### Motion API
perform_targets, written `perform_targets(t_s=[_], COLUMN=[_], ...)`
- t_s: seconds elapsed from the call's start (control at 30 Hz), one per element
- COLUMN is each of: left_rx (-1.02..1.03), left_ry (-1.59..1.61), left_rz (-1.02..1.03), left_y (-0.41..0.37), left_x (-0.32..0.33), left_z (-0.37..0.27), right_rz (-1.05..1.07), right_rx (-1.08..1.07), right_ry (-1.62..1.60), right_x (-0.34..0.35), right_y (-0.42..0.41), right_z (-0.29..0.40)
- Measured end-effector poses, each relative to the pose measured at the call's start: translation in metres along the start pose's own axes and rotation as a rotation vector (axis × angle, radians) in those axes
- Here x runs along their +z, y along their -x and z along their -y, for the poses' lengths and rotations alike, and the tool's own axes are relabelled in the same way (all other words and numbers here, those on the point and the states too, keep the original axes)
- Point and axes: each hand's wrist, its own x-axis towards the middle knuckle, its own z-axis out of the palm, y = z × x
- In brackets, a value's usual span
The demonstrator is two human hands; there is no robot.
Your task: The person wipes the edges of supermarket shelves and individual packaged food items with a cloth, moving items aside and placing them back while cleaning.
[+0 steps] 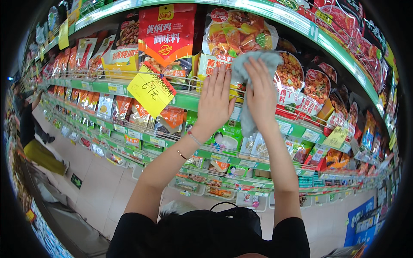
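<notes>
My right hand holds a grey-blue cloth against the front of a shelf of seasoning pouches; the cloth hangs down over the shelf edge. Beside it, my left hand is flat with fingers extended and nothing in it. Its fingertips reach a large pouch with a picture of a cooked dish, though contact is hard to tell. Left of that hand stands a red seasoning pouch. Between them and me runs a wire guard rail above a green shelf edge, partly hidden by my hands.
A yellow handwritten tag hangs from the rail at left, another tag at right. Lower shelves hold more packets, including a green pouch. Plastic bins sit near the tiled floor. Another person is in the aisle at left.
</notes>
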Motion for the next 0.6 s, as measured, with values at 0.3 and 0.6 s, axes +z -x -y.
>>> perform_targets(t_s=[0.3, 0.6], left_rx=[0.068, 0.080], left_ry=[-0.073, -0.023], left_rz=[-0.055, -0.136], left_y=[0.001, 0.009], left_x=[0.007, 0.012], left_z=[-0.003, 0.000], right_rz=[0.046, 0.150], right_rx=[0.116, -0.190], right_ry=[-0.152, -0.178], right_x=[0.048, 0.030], right_y=[-0.100, -0.077], right_z=[-0.021, -0.018])
